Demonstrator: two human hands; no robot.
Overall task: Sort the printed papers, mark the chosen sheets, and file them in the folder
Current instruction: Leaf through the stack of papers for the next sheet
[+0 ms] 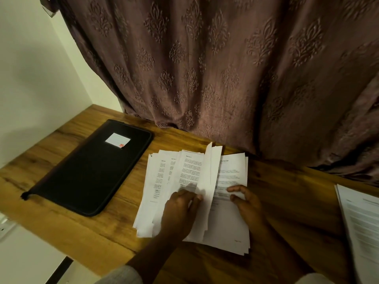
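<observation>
While you are sorting, your left hand (178, 210) is pressing the fanned printed papers (225, 222) flat, thumb propping one limp sheet (209, 173) on edge to bare the page beneath. Your right hand (248, 203) is resting there, fingers slack, gripping nothing. The black zipped folder (88, 171) is lying closed nearby on the grained wooden desk (287, 201).
</observation>
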